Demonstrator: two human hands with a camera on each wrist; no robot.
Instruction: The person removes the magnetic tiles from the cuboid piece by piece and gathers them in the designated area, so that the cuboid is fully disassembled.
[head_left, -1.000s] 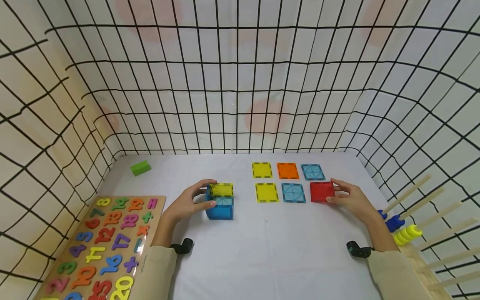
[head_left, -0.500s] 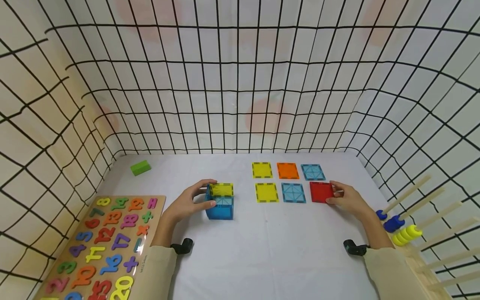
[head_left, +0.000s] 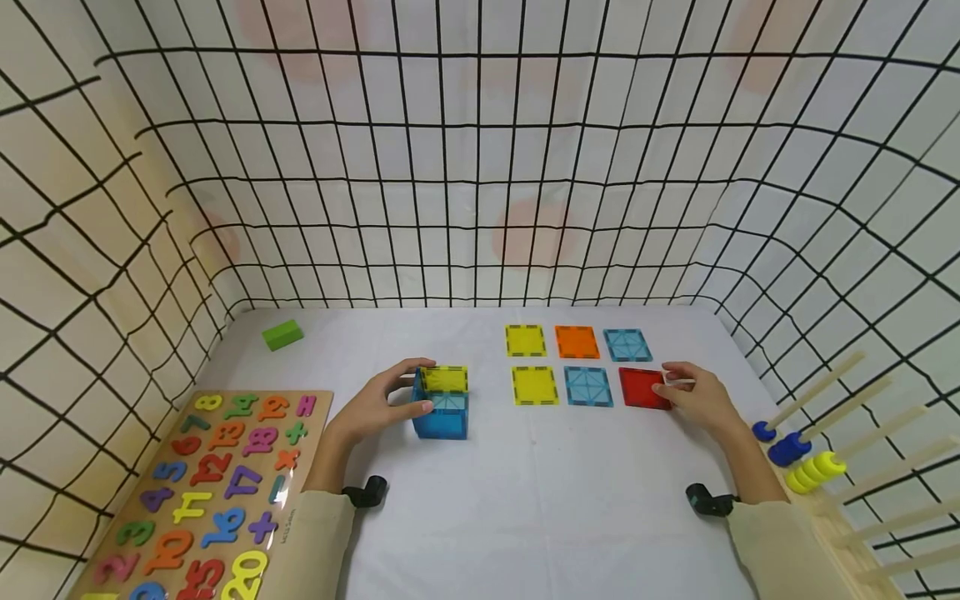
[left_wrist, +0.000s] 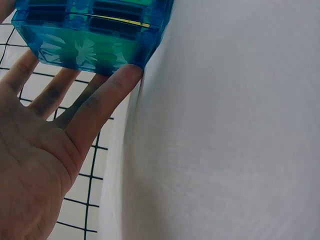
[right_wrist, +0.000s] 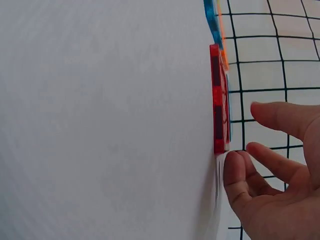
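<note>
A small box built of translucent magnetic tiles (head_left: 440, 425), with blue sides and a yellow back, stands left of centre on the white cloth. My left hand (head_left: 378, 408) holds its left side between the thumb and the other fingers; the left wrist view shows fingertips against the blue tile (left_wrist: 82, 52). To the right, a red magnetic tile (head_left: 640, 388) lies flat. My right hand (head_left: 701, 402) is at its right edge, the thumb over that edge in the head view. In the right wrist view the right hand (right_wrist: 285, 175) has fingers parted, with no grip on the red tile (right_wrist: 219, 105).
Left of the red tile lie a blue tile (head_left: 588, 386) and a yellow tile (head_left: 535, 386); yellow (head_left: 525, 341), orange (head_left: 577, 342) and blue (head_left: 627, 344) ones lie behind. A number board (head_left: 217, 492), green block (head_left: 282, 335) and pegged wooden rack (head_left: 847, 508) flank the hands.
The right-hand fingers have loosened around the red tile, which has turned slightly and now lies flat. My left hand and the tile box have stayed in place.
</note>
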